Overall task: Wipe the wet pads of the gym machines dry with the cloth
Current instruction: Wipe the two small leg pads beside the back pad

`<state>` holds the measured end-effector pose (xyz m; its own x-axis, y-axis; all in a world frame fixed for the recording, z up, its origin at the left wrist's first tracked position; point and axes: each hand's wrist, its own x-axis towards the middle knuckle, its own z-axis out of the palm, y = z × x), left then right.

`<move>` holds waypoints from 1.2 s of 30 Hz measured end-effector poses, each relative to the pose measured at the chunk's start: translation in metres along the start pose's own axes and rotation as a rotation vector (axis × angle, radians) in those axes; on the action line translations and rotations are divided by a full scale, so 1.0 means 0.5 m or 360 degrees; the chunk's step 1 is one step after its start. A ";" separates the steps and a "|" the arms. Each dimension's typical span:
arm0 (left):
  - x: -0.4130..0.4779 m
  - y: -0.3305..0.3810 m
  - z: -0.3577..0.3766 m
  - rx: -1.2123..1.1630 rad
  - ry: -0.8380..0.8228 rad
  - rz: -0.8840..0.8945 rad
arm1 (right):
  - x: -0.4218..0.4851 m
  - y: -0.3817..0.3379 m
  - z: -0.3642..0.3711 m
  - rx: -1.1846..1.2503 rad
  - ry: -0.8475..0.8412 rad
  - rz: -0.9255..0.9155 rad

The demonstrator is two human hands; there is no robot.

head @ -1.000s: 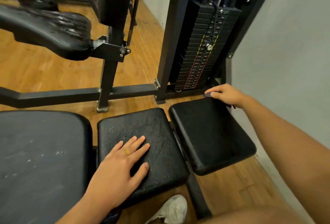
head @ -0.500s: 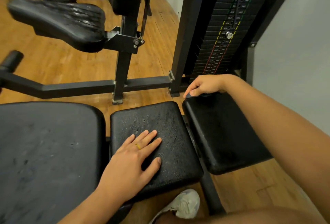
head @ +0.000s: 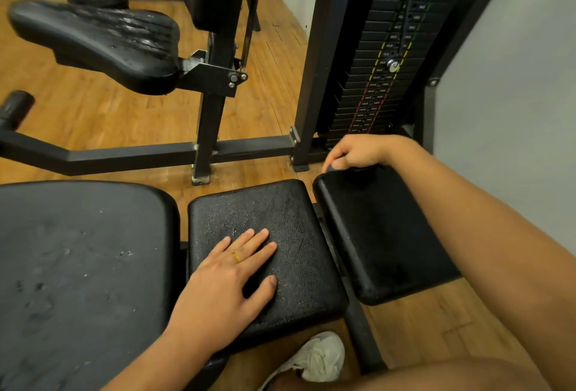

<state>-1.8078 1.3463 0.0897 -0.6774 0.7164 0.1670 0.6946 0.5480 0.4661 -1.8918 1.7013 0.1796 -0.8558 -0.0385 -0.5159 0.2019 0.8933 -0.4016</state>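
1. Head view, hands: the left hand (head: 224, 284) lies flat on the middle pad (head: 280, 213), fingers straight, holding nothing. The right hand (head: 358, 152) is curled at the far edge of the right pad (head: 383, 235). It seems to be bunching a dark cloth (head: 338, 167) under its fingers, but only a sliver shows, so I'm not 100% sure.
2. Same view, layout: the right pad runs lengthways away from the body and the cloth sits at its far end. My guess is the wipe pulls back toward the person.
3. The middle pad is speckled with droplets and sits just left of the cloth hand. The left hand is on it but has no cloth. The big seat pad (head: 78, 266) lies further left.
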 end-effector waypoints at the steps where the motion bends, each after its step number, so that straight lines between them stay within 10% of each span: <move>1: -0.001 0.000 0.000 0.0009 0.0004 0.0002 | 0.007 -0.017 0.012 0.0032 0.0007 -0.0056; 17: -0.001 0.004 -0.007 0.0025 -0.0047 -0.0022 | -0.059 0.175 -0.036 0.0302 0.0232 0.0173; 36: -0.216 -0.283 -0.226 0.0523 -0.0227 -0.0569 | 0.102 -0.162 0.084 0.0314 -0.0225 -0.0300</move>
<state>-1.8604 1.1427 0.1039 -0.8629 0.4983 -0.0842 0.4802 0.8604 0.1705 -1.9319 1.6083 0.1541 -0.8150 -0.2693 -0.5131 0.1464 0.7610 -0.6320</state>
